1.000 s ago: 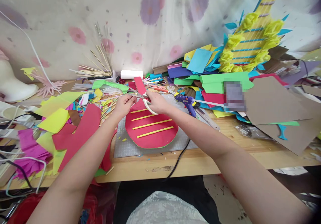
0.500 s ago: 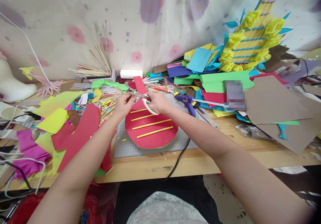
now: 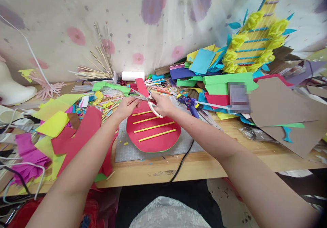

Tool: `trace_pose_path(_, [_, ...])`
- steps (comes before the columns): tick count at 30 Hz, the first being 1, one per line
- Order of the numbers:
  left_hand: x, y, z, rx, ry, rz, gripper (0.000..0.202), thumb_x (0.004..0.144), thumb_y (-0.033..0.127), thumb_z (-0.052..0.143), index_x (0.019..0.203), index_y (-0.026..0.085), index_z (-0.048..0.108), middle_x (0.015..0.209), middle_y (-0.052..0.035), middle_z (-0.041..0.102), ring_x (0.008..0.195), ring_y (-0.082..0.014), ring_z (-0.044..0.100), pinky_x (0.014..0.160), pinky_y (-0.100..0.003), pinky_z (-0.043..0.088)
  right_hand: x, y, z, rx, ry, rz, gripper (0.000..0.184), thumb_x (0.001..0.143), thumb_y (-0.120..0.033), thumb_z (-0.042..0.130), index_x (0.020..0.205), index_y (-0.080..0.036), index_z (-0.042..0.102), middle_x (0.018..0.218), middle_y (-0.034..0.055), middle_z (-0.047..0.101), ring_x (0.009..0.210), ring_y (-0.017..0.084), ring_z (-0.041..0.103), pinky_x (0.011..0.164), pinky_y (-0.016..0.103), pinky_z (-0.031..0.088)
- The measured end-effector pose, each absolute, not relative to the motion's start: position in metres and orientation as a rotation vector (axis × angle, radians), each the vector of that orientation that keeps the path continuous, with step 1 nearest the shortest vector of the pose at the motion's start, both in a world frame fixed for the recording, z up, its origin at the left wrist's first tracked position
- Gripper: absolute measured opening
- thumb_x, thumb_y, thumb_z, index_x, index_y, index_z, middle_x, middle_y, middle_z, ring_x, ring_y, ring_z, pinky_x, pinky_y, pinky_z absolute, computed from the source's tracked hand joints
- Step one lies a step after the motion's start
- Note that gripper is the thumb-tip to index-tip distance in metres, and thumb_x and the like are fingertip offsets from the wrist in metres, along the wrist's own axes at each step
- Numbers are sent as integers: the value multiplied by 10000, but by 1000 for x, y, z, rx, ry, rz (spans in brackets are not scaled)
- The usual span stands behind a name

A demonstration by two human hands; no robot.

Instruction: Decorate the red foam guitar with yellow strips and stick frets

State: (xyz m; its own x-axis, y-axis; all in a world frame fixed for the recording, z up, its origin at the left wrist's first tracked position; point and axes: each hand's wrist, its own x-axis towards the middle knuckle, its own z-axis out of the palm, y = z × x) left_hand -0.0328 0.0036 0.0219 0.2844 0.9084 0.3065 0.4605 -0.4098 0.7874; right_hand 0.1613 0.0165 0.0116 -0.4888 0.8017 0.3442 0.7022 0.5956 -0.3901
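Observation:
My right hand [image 3: 161, 104] grips white-handled scissors [image 3: 149, 103], blades pointing left toward my left hand [image 3: 127, 106]. My left hand is closed in a pinch just beside the blades; what it pinches is too small to name. Both hands hover over the far end of a red guitar-shaped foam piece [image 3: 153, 132] bearing several thin yellow strips [image 3: 156, 135]. The piece lies on a grey cutting mat [image 3: 122, 149].
A blue glue gun [image 3: 189, 102] lies right of my right hand, its black cord [image 3: 182, 160] running off the table's front edge. Red foam sheets [image 3: 81, 131] and yellow scraps lie left. Colourful foam piles, brown cardboard [image 3: 278, 102] and a yellow guitar model [image 3: 255, 44] fill the right.
Both hands stay at the far end of the red piece; the scissors shifted only slightly. The view drifted a little.

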Motion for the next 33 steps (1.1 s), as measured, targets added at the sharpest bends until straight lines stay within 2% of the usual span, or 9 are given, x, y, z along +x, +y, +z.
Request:
trace_pose_path(4, [-31, 2, 21, 1952, 1252, 1077, 311, 776, 373, 467, 547, 164, 491, 523, 11, 481, 504, -94, 431, 509, -227, 348, 156, 13, 17, -1287, -2333, 230, 240, 813, -361, 422, 889, -176, 555, 826, 71, 630, 695, 187, 541, 601, 268, 292])
trace_pose_path(7, [-26, 0, 18, 1892, 1334, 1226, 252, 781, 346, 495, 615, 161, 533, 542, 14, 513, 487, -85, 444, 500, -217, 353, 153, 12, 20, -1369, -2315, 229, 251, 817, -372, 421, 891, -172, 552, 825, 82, 629, 692, 194, 539, 600, 273, 292])
trace_pose_path(11, [-24, -2, 14, 1850, 1355, 1400, 180, 774, 300, 523, 675, 161, 581, 569, 6, 552, 494, -86, 485, 506, -212, 380, 155, 18, 17, -1268, -2333, 230, 232, 825, -356, 399, 897, -174, 524, 855, 79, 620, 684, 182, 520, 596, 269, 291])
trace_pose_path(19, [-27, 0, 24, 1920, 1220, 1233, 253, 762, 309, 525, 564, 158, 568, 479, 10, 498, 440, -80, 441, 462, -213, 360, 162, 27, 11, -1051, -2345, 238, 194, 797, -320, 414, 879, -166, 499, 856, 70, 603, 677, 165, 493, 602, 256, 290])
trace_pose_path(25, [-26, -2, 29, 1824, 1269, 1219, 266, 738, 354, 532, 557, 159, 532, 524, 4, 499, 485, -85, 424, 469, -218, 347, 155, 20, 16, -1190, -2319, 222, 227, 811, -348, 399, 858, -171, 534, 817, 70, 618, 659, 176, 503, 575, 266, 263])
trace_pose_path(33, [-27, 5, 21, 1702, 1325, 1215, 252, 743, 345, 510, 565, 167, 495, 453, 36, 378, 441, -77, 337, 446, -225, 270, 147, 22, 13, -1363, -2276, 206, 259, 799, -372, 449, 916, -166, 552, 845, 89, 647, 714, 204, 552, 598, 272, 301])
